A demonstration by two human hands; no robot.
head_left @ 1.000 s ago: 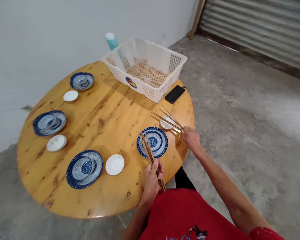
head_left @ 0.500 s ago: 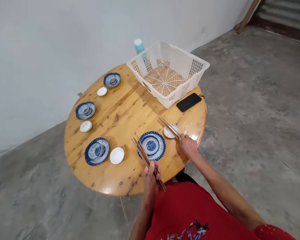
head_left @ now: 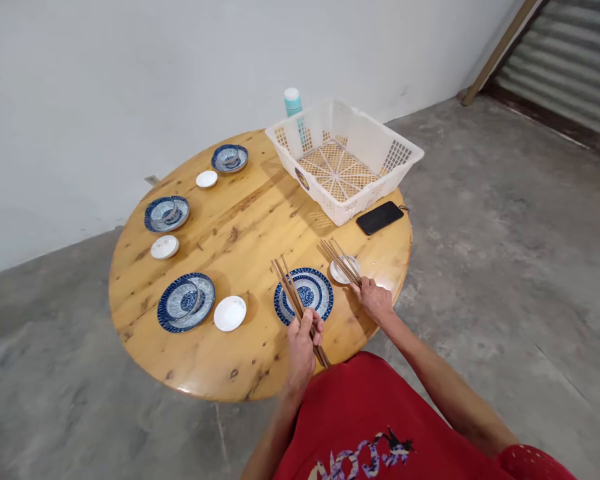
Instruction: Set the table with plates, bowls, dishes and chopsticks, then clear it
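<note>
"State of the hands?"

"From my remote station, I find the left hand wrapped around chopsticks above the patterned plate; the right hand pinches a second bunch over a small white dish."

"Handling?"

"I judge them light, stiff (possibly slippery, being smooth-looking); best gripped bunched, near mid-length."

- A red shirt, plain across most of its front.
- A chest print of looping, joined letters, patterned in purple, cream and black, with a jagged dark shape at one end.
- The right sleeve, red, scattered with small pale dots.
- Left hand and right hand bare.
</note>
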